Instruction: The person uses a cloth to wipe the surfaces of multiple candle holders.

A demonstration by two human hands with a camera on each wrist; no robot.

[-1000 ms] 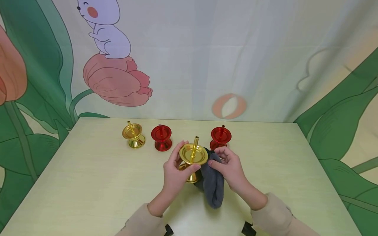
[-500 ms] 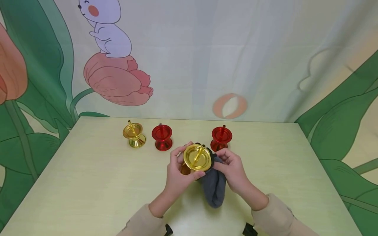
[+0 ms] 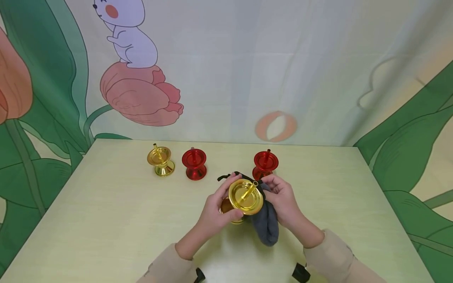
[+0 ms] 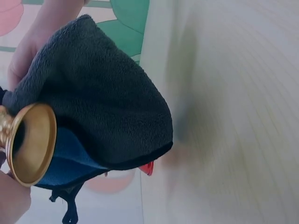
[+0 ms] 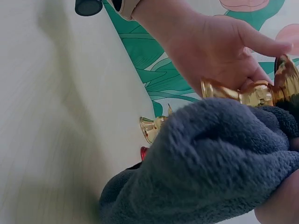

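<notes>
In the head view my left hand (image 3: 214,212) grips a gold candle holder (image 3: 244,198) with a round dish and a central tube. It is tilted, dish toward the camera, above the table. My right hand (image 3: 284,198) pinches a dark grey cloth (image 3: 267,228) with a black edge, right at the dish's right rim. The cloth hangs down below that hand. The left wrist view shows the holder's flared base (image 4: 35,144) beside the spread cloth (image 4: 112,93). From the right wrist, the bunched cloth (image 5: 210,158) covers part of the gold stem (image 5: 259,94).
Along the back of the pale table (image 3: 106,220) stand a second gold candle holder (image 3: 163,167), a red one (image 3: 195,171) beside it and another red one (image 3: 262,171) behind my right hand. A printed curtain (image 3: 219,78) hangs behind the table.
The held candle holder has moved right and tipped, its tube now leaning right and its dish facing the camera more. Both hands and the cloth have shifted slightly right. The standing holders stay put.
</notes>
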